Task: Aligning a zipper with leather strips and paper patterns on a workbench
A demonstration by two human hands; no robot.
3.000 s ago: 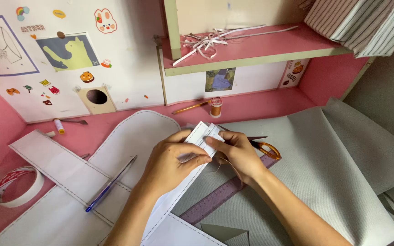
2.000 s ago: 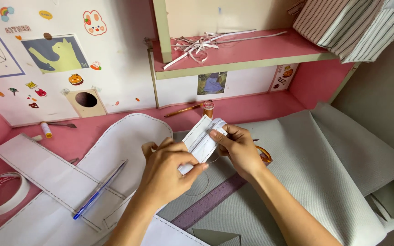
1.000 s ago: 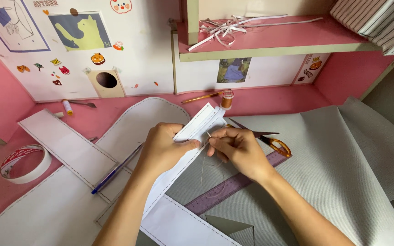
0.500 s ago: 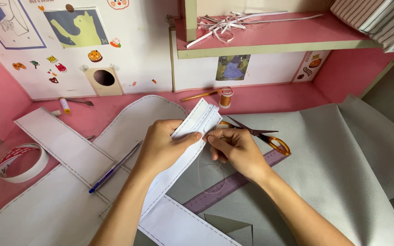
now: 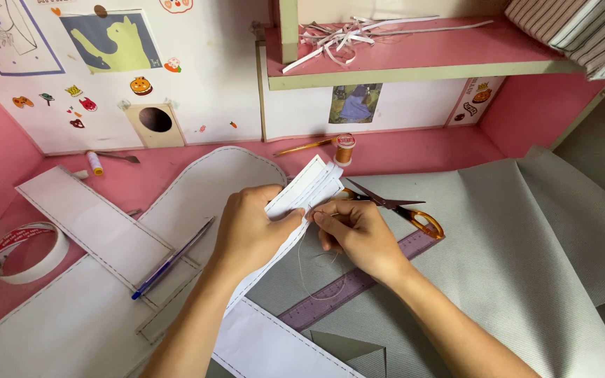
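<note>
Where pink surface meets white wall, left hand grip clenched on folded white paper strip, held above grey fabric. Right hand pinches at strip edge, thin thread hanging below. Orange-handled scissors and purple ruler lie on fabric just beside right hand. Blue pen on white pattern pieces, tape roll far left, thread spool near wall. Shelf above carries paper offcuts.
</note>
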